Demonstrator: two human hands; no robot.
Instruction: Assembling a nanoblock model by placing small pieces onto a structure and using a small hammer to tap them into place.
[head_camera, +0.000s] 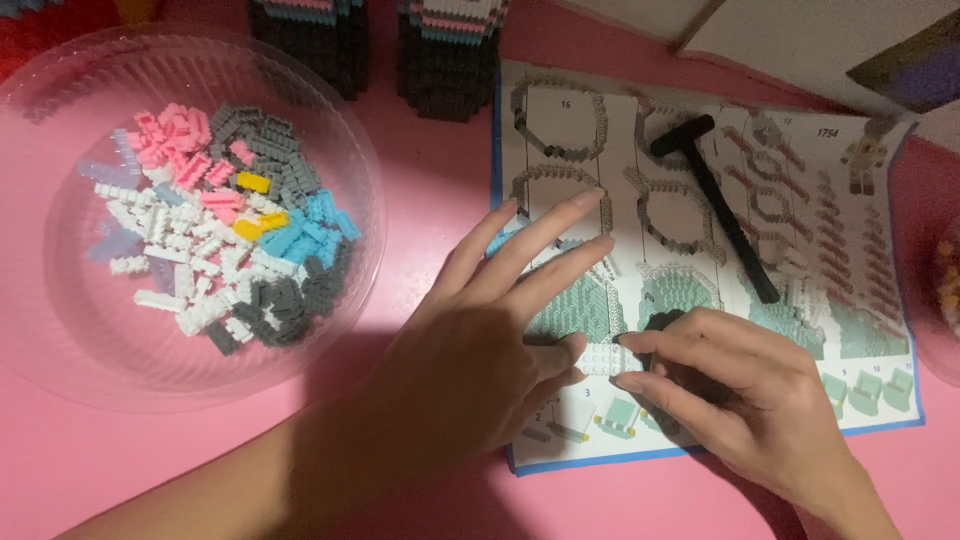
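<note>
On the pink worktop lies one big sheet with building pictures and a blue edge. Two hands are on it. The left hand rests flat with its fingers spread wide, and its thumb comes in beside a small flat white piece near the bottom of the sheet. The right hand pinches with thumb and first finger at the other side of that white piece. Something small and dark shows just above the right fingers, but I cannot tell what it is. So the left hand holds nothing, and the right hand is nipped on the little piece.

One black hammer lies on the sheet, up and to the right of the hands, well apart from them. Its head points to the top and its handle slants down.

To the left sits one round clear bowl. Inside is a heap of tiny bricks, too many to count. They come in white, pink, grey, dark grey, blue and pale purple. I can count about three yellow ones.

At the top edge stand two dark stacks of layered bricks, side by side, with pink and pale stripes near their tops.

At the top right lie some pale boards. At the far right edge, part of another clear dish peeks in.

The worktop is plain pink all over. A soft shadow falls across the bottom, under the arms.
</note>
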